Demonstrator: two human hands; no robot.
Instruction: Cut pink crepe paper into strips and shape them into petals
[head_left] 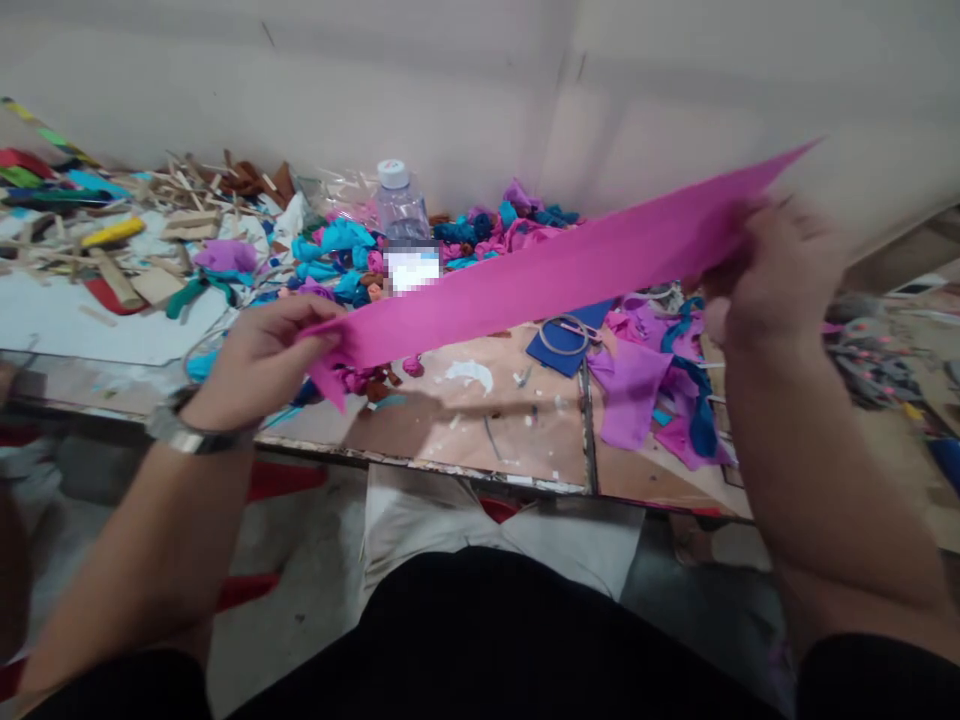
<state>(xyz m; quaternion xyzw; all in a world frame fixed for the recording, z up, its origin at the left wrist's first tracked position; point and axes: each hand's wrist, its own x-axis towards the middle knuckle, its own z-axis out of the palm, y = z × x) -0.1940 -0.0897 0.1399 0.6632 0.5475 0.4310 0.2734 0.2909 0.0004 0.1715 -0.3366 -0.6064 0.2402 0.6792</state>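
Observation:
A long bright pink strip of fabric (540,275) is stretched taut above the table, slanting up to the right. My left hand (262,360) pinches its left end between thumb and fingers, and a short corner hangs below them. Near the other end, my right hand (784,270) is closed on the strip; its fingers are partly smeared by motion. Below the strip lie a blue square piece (562,345) with a pale ring-shaped band (564,335) on it. Purple and pink fabric scraps (630,390) are to the right of these.
Knotted coloured cloth pieces (337,250) are heaped around a clear plastic bottle (405,205) by the wall. Wood sticks (195,190), a yellow-handled tool (112,232) and white paper (97,320) lie at left. The table's front edge (480,470) runs close to my lap.

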